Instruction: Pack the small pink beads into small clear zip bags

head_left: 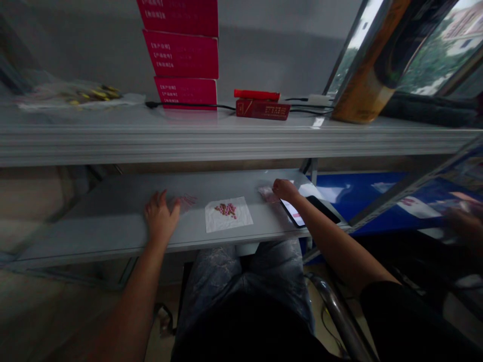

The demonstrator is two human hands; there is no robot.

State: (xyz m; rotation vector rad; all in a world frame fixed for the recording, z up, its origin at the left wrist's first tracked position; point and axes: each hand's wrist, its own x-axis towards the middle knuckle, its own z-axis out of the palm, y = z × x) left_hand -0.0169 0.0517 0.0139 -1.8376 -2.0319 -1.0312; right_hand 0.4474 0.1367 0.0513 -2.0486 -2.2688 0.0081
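My left hand (161,216) rests on the grey metal shelf (113,226) with its fingers spread, next to a few thin pink strips (187,200). A white paper sheet (241,216) lies between my hands, bearing a heap of small pink capsules or beads (226,210). My right hand (285,190) hangs curled above a black smartphone (320,209) with a lit screen. Its fingertips are close to a small clear bag with pink contents (267,194). Whether that hand grips the bag is hidden.
Above sits a shelf (226,136) carrying stacked crimson boxes (184,55), a red marker (256,94) and black cable (196,105). A co-worker's hand (462,226) shows at far right over a blue printed sheet (362,196). A chrome chair tube (339,317) curves below.
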